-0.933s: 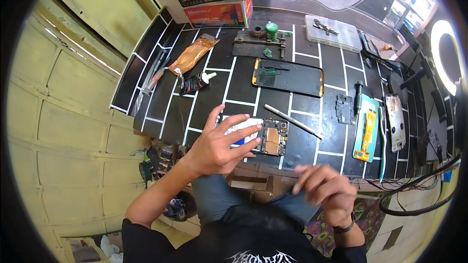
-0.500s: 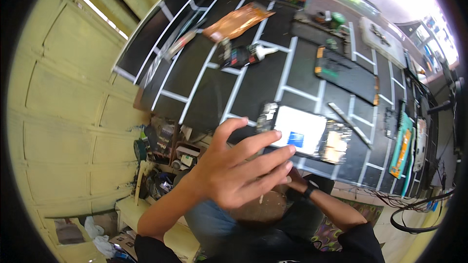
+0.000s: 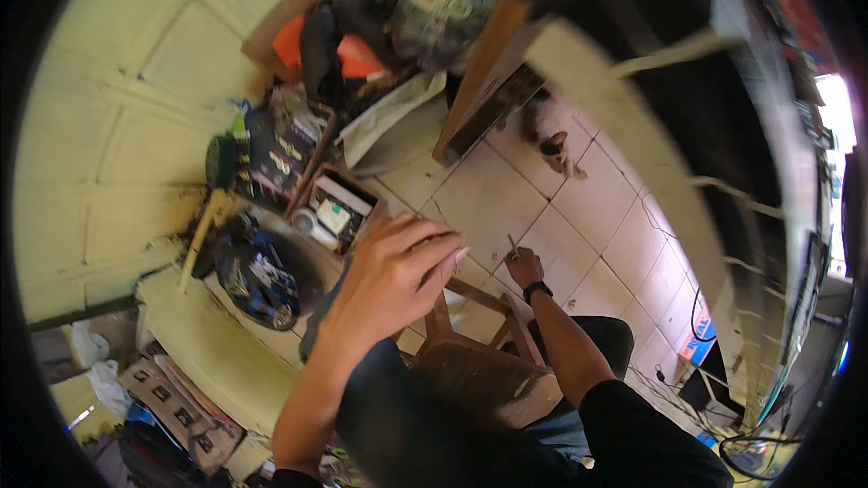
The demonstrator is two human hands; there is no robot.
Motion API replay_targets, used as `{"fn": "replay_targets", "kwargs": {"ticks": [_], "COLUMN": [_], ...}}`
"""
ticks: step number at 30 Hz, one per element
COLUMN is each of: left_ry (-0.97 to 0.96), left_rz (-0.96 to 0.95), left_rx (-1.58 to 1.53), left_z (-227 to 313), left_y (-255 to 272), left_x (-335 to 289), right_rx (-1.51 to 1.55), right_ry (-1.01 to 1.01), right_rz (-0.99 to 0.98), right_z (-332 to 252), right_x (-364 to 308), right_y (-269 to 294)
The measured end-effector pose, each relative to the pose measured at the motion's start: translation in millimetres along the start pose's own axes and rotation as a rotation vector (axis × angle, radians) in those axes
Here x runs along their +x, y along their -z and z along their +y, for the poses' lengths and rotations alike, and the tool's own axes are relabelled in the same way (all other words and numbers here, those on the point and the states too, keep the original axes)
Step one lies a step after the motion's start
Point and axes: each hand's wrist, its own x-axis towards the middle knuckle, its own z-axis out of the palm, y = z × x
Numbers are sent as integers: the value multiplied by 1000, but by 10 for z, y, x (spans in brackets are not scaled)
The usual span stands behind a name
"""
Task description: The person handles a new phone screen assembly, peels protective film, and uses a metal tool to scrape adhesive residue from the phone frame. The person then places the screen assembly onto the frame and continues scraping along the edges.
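My left hand (image 3: pixel 398 276) hangs in the air above my left knee. Its fingers are bent and pressed together toward the thumb; whatever they may hold is hidden. Lower down and farther right, my right hand (image 3: pixel 524 268) is closed on a short thin stick (image 3: pixel 513 242) that pokes up from the fingers. A dark band circles that wrist. Below both hands, a brown wooden stool (image 3: pixel 466 380) stands between my legs.
The black workbench with white lines (image 3: pixel 665 54) slants along the right, blurred. A cat (image 3: pixel 550 140) is on the tiled floor (image 3: pixel 488 194). At left are an open box (image 3: pixel 366 199) of small items, a blue-black bundle (image 3: pixel 258 276) and a yellowish bench (image 3: pixel 235 357).
My view has swung from the bench top down to the floor. My left hand has left the opened phone-like device, and its spread fingers have drawn together. My right hand now shows, holding the stick.
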Motion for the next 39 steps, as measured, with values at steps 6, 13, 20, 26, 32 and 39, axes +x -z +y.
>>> {"fn": "replay_targets", "kwargs": {"ticks": [6, 13, 20, 26, 32, 39], "left_ry": [152, 344, 486, 475, 448, 334], "left_rz": [-126, -125, -294, -211, -129, -101], "left_rx": [20, 76, 20, -42, 16, -5], "left_z": [-618, -1050, -1131, -1149, -1066, -780], "left_y": [114, 243, 168, 187, 157, 187], "left_x": [-93, -256, -481, -451, -430, -16], "right_rx": [-25, 4, -29, -146, -108, 225], "right_ry": [-89, -232, -489, -380, -332, 2], "right_rz": [-90, -23, 38, -12, -71, -59], "right_z": [176, 547, 643, 809, 631, -83], "right_x": [257, 392, 631, 689, 666, 493], "right_y": [-474, -1058, -1475, -1575, -1397, -827]}}
